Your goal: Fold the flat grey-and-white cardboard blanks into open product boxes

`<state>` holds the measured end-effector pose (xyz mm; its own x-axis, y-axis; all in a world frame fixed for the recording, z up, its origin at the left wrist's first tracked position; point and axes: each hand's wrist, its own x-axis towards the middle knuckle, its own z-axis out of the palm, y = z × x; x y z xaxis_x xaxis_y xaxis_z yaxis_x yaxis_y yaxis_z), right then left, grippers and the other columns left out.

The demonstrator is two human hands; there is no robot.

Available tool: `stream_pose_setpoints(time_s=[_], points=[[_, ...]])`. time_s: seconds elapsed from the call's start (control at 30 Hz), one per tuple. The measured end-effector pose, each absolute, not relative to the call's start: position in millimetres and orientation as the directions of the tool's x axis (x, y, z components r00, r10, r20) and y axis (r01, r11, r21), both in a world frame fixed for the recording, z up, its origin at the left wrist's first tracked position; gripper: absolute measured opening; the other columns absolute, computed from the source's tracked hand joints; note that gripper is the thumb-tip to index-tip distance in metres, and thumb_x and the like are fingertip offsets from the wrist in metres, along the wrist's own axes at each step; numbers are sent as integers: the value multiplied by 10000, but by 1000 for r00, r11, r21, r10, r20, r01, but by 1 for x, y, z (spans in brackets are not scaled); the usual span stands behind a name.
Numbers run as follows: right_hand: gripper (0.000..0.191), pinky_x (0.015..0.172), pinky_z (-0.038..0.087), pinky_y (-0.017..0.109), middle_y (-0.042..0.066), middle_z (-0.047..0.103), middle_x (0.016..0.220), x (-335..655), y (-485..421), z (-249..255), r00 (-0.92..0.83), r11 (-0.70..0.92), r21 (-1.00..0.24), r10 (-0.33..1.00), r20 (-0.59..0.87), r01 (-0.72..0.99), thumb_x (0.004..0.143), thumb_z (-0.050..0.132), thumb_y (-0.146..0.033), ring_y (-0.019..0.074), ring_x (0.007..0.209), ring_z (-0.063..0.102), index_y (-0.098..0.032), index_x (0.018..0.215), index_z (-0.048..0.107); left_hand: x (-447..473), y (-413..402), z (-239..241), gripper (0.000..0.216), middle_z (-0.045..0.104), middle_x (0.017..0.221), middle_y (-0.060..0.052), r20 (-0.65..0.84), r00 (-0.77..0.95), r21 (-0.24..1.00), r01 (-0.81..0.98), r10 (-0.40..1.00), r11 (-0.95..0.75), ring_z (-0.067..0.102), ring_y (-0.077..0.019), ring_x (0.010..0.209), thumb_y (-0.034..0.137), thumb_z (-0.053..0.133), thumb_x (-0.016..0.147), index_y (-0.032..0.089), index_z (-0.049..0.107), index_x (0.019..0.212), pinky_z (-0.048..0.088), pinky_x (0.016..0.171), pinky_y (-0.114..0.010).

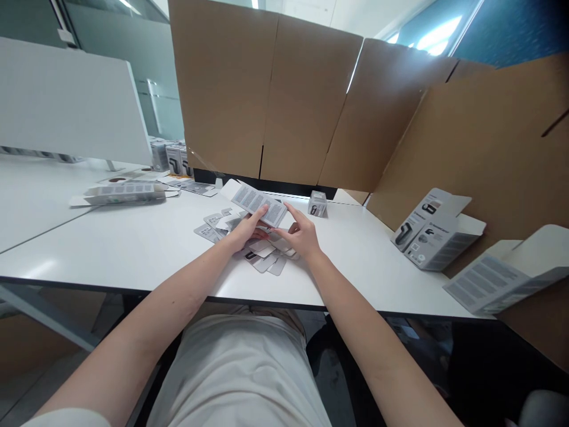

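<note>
Left hand [246,231]: gripping the grey-printed carton [255,201], thumb on its printed face, other fingers beneath.
Right hand [302,234]: thumb and forefinger spread around the carton's right end; whether they pinch it, I cannot tell.
Tabletop front edge: dark strip close to the person's body; both forearms pass over it; bare white tabletop [355,261] lies between this edge and the pile.
Room to the left: open white surface from the pile to the flattened carton [127,193], which lies well apart.
Room to the right: bare surface up to two opened boxes, one upright [438,237], one nearer the right front edge [507,284]; both stand well apart from the right hand.
Far side: tall cardboard wall [284,89] bounds the space, turning forward along the right; small box [317,203] sits just before it, beyond the right hand.
Held carton: tilted, between the hands, above the pile of flat card pieces [213,228]; its white flap points up and left, away from the left hand; its right end meets the right hand's fingertips.
</note>
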<state>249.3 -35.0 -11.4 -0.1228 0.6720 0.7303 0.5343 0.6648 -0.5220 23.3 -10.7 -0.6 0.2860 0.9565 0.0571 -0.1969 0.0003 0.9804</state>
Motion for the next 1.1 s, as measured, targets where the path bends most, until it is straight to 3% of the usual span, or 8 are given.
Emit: stream_pose_setpoints(time_s=[0.13, 0.27, 0.57, 0.77, 1.1], points=[[941, 664, 642, 415, 99, 780, 1557, 249, -37, -10, -132, 675, -533, 674, 727, 510, 909, 977, -701, 155, 618, 601, -388, 1740, 667, 22, -6, -2, 769, 876, 956, -118, 53, 294, 980, -199, 954, 6, 791, -243, 704, 907, 806, 936, 193, 823, 1222, 680, 766, -365], [841, 664, 620, 404, 80, 811, 1507, 247, -41, -9, -133, 663, -571, 701, 700, 485, 964, 920, -711, 158, 622, 578, -399, 1712, 696, 21, -3, -2, 828, 855, 917, -122, 60, 284, 978, -207, 957, 0, 730, -231, 652, 979, 708, 949, 193, 858, 1161, 640, 690, -364], [819, 681, 604, 415, 87, 849, 1394, 251, -39, -10, -154, 668, -565, 701, 697, 484, 950, 915, -767, 178, 640, 576, -353, 1640, 765, 23, -5, -5, 758, 835, 947, -134, 126, 317, 982, -175, 940, -73, 717, -220, 693, 911, 779, 956, 176, 828, 1134, 574, 613, -323], [811, 712, 629, 437, 103, 841, 1447, 253, -38, -11, -155, 655, -554, 706, 691, 514, 958, 899, -789, 197, 663, 606, -342, 1624, 778, 24, -3, -7, 709, 717, 721, -68, 149, 293, 988, -83, 944, -130, 605, -171, 539, 903, 745, 983, 194, 744, 988, 465, 516, -306], [828, 679, 629, 428, 124, 803, 1534, 255, -36, -13, -187, 675, -528, 690, 699, 516, 960, 884, -822, 191, 660, 617, -338, 1622, 768, 26, -8, -4, 591, 617, 625, 11, 177, 289, 983, -93, 941, -156, 565, -175, 499, 799, 794, 1005, 221, 711, 1098, 474, 514, -318]])
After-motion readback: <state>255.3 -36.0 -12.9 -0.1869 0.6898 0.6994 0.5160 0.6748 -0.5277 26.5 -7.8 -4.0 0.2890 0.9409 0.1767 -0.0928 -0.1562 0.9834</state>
